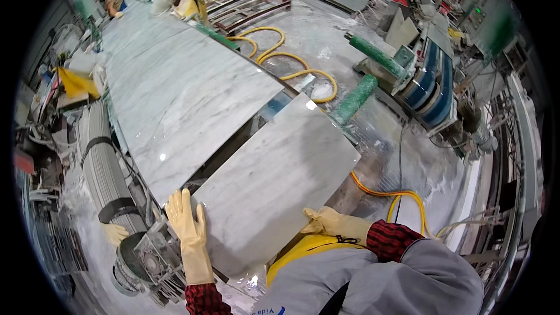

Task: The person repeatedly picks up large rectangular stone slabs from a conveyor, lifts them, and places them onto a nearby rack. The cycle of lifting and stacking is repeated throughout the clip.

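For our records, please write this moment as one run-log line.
left grip: open, at left edge of smaller slab | right grip: at its near edge | larger slab: beyond, apart

- Fairly bright, cool white light falls over the view, seemingly from overhead.
- Small, burnt-out glare spots sit at 1 o'clock on the near slab (262, 198), and at 2 and between 6 and 7 o'clock on the far slab (181, 93).
- A soft grey shadow spreads just below the near slab's glare spot.
- The floor (324, 29) shines at 1 o'clock.
- Fisheye distortion bends straight edges toward the rim, with black surrounding the round view.
- A green patch (504, 29) at 2 o'clock is smeared.
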Demonstrator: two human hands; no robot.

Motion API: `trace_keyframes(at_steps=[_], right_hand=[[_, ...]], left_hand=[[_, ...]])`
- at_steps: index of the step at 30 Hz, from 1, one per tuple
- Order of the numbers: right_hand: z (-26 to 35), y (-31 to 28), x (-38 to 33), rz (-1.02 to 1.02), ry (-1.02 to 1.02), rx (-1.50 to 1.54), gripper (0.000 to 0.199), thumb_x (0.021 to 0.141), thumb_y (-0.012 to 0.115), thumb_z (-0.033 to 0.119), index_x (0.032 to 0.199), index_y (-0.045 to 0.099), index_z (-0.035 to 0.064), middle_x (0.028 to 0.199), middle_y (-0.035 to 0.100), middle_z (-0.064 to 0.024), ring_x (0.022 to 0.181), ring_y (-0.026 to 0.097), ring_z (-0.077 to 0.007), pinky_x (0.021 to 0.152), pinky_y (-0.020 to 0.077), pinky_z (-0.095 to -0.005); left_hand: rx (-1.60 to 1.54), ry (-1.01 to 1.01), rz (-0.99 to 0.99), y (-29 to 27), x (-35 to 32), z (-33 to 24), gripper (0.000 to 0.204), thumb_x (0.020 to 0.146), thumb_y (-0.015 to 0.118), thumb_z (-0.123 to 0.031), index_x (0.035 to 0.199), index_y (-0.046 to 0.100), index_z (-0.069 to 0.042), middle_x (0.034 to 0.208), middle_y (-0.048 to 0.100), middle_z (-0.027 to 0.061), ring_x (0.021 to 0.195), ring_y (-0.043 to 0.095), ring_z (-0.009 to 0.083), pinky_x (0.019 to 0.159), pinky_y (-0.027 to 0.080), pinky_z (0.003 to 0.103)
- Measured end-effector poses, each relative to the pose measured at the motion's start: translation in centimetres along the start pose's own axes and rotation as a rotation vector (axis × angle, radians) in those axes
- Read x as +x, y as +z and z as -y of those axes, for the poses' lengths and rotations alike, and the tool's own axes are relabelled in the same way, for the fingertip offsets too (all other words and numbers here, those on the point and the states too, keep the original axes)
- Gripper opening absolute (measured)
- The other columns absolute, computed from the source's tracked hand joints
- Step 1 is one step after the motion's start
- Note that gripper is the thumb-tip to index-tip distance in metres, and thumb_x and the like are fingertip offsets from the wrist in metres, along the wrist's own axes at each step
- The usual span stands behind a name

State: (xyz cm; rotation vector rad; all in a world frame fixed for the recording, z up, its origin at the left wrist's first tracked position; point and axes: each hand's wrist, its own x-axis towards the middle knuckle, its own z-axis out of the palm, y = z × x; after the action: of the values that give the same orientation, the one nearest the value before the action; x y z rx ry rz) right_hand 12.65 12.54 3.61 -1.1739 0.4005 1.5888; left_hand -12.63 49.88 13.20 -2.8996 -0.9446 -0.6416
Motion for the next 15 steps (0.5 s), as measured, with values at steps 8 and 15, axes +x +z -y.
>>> trace_keyframes(at_steps=[8, 15], right_hand=[[-3.4, -2.9, 3.9, 0.037, -0.100, -0.394, 0.058, 0.105, 0.076, 0.039, 0.133, 0.066, -0.0110, 0.139, 0.071, -0.0236, 0.119, 0.074, -0.0316, 0.106, 0.0608, -0.0446], [0.9, -1.9, 1.3, 0.252, -0.445, -1.052, 0.044, 0.102, 0.076, 0.031, 0.135, 0.068, 0.0030, 0.116, 0.074, -0.0140, 0.104, 0.073, -0.0296, 0.094, 0.0569, -0.0443]], left_hand=[[-0.217, -0.227, 0.648, 2.7, 10.7, -3.8, 0.067, 0.098, 0.069, -0.065, 0.120, 0.078, -0.002, 0.112, 0.077, 0.0287, 0.109, 0.072, 0.0471, 0.095, 0.057, 0.050], [-0.301, -0.422, 0.509, -7.6, 8.8, -8.9, 0.052, 0.093, 0.080, -0.045, 0.109, 0.081, 0.004, 0.097, 0.078, 0.0295, 0.091, 0.076, 0.0408, 0.085, 0.057, 0.048]])
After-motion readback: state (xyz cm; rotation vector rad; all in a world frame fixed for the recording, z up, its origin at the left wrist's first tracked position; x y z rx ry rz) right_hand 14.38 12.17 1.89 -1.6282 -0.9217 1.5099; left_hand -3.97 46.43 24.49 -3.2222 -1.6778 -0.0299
